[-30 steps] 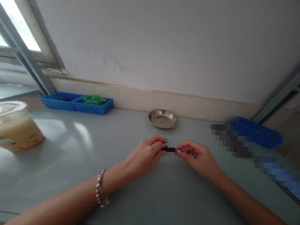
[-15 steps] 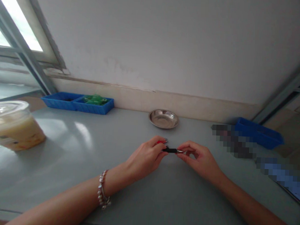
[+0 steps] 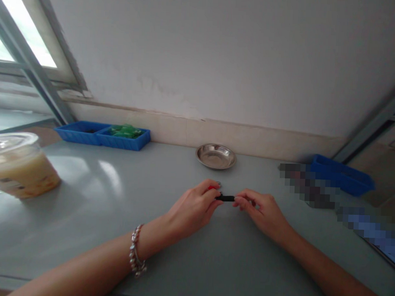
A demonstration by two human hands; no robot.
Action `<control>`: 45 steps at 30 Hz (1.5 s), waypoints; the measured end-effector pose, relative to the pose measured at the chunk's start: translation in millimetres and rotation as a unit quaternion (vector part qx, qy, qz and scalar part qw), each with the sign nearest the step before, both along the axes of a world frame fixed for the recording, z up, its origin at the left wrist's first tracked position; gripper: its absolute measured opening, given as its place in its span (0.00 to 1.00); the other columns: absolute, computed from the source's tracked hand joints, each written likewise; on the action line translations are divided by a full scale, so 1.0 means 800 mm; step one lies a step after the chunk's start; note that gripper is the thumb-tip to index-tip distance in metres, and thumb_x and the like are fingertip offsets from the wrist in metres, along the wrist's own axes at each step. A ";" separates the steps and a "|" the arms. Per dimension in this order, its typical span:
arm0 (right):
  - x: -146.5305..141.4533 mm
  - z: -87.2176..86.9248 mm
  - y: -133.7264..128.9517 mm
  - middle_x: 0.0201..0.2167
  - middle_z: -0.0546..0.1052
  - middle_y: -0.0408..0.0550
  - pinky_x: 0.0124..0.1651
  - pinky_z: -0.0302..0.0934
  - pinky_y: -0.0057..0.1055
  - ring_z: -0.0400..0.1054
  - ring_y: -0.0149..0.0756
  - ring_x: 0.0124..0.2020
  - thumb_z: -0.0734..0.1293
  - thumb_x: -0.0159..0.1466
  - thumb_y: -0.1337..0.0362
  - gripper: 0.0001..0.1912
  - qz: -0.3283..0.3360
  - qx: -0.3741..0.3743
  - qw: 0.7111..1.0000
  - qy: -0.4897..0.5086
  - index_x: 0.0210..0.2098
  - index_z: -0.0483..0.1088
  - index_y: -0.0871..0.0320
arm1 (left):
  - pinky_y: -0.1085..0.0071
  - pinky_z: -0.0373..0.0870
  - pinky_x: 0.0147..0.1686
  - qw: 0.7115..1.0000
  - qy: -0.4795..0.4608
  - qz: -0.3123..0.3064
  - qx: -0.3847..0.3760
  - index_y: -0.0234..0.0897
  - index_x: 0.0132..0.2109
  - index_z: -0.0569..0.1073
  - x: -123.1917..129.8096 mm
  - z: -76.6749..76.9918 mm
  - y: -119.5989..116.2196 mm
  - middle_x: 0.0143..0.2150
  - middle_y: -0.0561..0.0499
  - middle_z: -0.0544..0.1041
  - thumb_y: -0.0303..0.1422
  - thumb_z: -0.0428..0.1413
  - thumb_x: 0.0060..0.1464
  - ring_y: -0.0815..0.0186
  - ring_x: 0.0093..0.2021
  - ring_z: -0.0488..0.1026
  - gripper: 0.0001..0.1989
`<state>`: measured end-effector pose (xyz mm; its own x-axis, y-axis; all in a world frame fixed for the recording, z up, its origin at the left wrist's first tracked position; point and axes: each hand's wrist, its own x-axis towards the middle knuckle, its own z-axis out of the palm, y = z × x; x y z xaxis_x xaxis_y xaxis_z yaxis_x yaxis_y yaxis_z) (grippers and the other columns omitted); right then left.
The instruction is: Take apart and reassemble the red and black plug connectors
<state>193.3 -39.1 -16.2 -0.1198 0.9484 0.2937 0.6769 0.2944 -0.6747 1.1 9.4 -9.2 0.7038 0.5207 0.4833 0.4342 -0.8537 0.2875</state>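
Both hands meet over the table (image 3: 84, 230), just this side of the steel dish (image 3: 215, 157). Left hand (image 3: 193, 207) pinches one end of a small black part (image 3: 226, 198) w/ thumb + forefinger; a bit of red shows at those fingertips, can't tell what it is. Right hand (image 3: 263, 210) pinches the other end, remaining fingers curled under. Part sits between the two pinches, held just above the tabletop. Looks light, stiff, thin, prob. smooth, so easy to fumble or roll away if let go; best held by the ends w/ fingertips, as now. Drink cup (image 3: 17, 165) far left, blue trays (image 3: 102, 136) at the wall, another blue tray (image 3: 342, 174) right.
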 end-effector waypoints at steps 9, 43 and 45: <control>0.003 0.001 0.000 0.23 0.71 0.45 0.31 0.56 0.29 0.64 0.33 0.27 0.55 0.62 0.57 0.15 0.014 0.052 0.993 -0.101 0.27 0.67 0.57 | 0.67 0.71 0.41 1.000 0.009 0.004 0.008 0.32 0.42 0.68 0.001 0.002 -0.001 0.45 0.44 0.69 0.29 0.48 0.56 0.64 0.42 0.70 0.09; 0.004 0.016 -0.002 0.22 0.66 0.42 0.29 0.52 0.25 0.61 0.30 0.25 0.54 0.63 0.63 0.12 0.072 0.026 0.988 -0.136 0.25 0.60 0.58 | 0.68 0.69 0.34 0.994 0.027 0.009 0.101 0.35 0.38 0.71 0.001 0.006 -0.004 0.33 0.48 0.75 0.34 0.47 0.57 0.64 0.34 0.73 0.10; 0.004 0.018 -0.002 0.22 0.66 0.42 0.29 0.53 0.25 0.61 0.29 0.26 0.53 0.64 0.62 0.12 0.067 0.009 0.989 -0.131 0.26 0.60 0.57 | 0.69 0.68 0.34 0.995 0.022 0.009 0.101 0.35 0.39 0.71 0.000 0.006 -0.002 0.34 0.49 0.75 0.34 0.47 0.57 0.65 0.33 0.73 0.10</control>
